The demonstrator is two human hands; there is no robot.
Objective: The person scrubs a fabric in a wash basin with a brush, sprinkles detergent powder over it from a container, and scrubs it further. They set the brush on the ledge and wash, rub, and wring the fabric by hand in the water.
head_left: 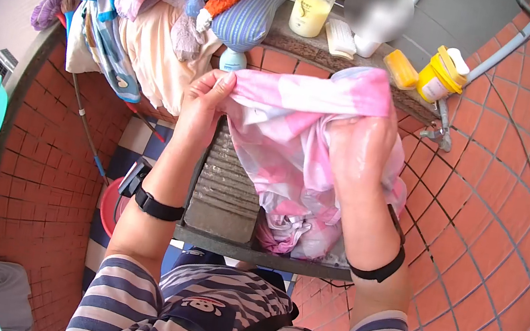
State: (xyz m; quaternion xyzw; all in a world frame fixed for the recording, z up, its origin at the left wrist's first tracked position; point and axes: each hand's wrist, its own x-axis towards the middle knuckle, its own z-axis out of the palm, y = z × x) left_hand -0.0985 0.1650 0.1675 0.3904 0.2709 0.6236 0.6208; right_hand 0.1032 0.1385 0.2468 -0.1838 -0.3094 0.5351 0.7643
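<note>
Yellow-capped bottle [311, 16] and yellow tub [441, 70] with pale label [433, 90]: lettering is too small to read. Pink-and-white cloth [268, 145], raised over sink [264, 257]: left hand [206, 92] pinches its edge; right hand's [360, 154] fingers hide in folds, closure cannot be told.

Txt on btl [312, 17] & yel. tub [439, 79] illegible.

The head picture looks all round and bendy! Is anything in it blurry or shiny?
In the head view, black corners surround a round image, and lines between the orange tiles curve; in the head view, a round patch beside the yellow bottle is blurred; in the head view, the right hand has shiny highlights.
</note>
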